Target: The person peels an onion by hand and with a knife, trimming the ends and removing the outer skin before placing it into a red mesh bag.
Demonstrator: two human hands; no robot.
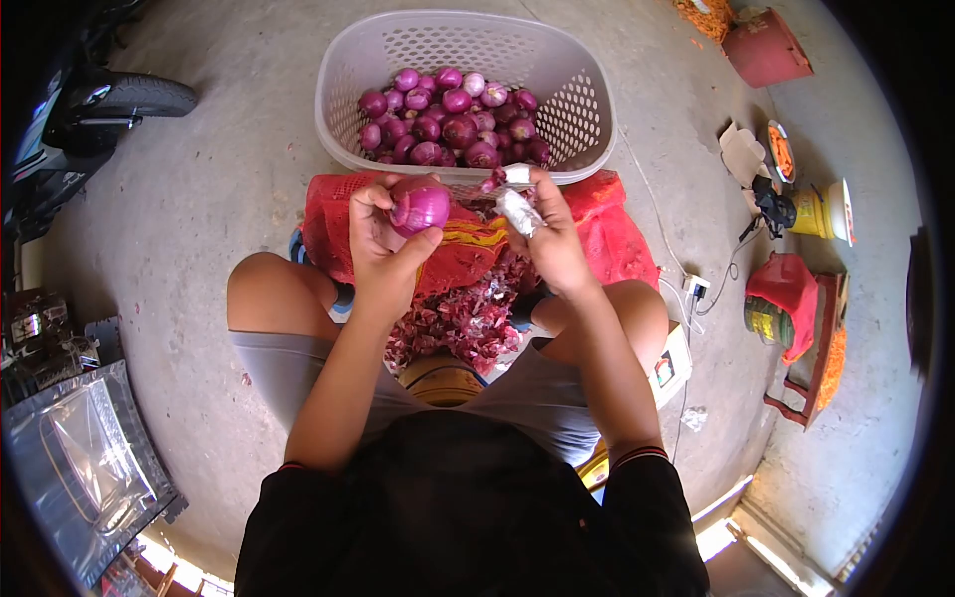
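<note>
A red onion (420,206) with glossy purple skin sits between the thumb and fingers of my left hand (383,239). To its right, my right hand (552,234) has its thumb and a finger wrapped in a white, silvery covering. A dark purple scrap of onion skin (492,182) shows at these wrapped fingertips, apart from the onion. Just beyond both hands stands a grey plastic basket (333,119) with many red onions (460,130) inside. Below the hands, a heap of loose onion peels (463,323) lies between my legs.
A red mesh sack (328,224) spreads under the basket's near side. At the right are a power adapter (696,287) with cords, a yellow container (814,211) and a red bucket (766,50). A motorbike wheel (149,96) stands at the upper left on the concrete floor (239,149).
</note>
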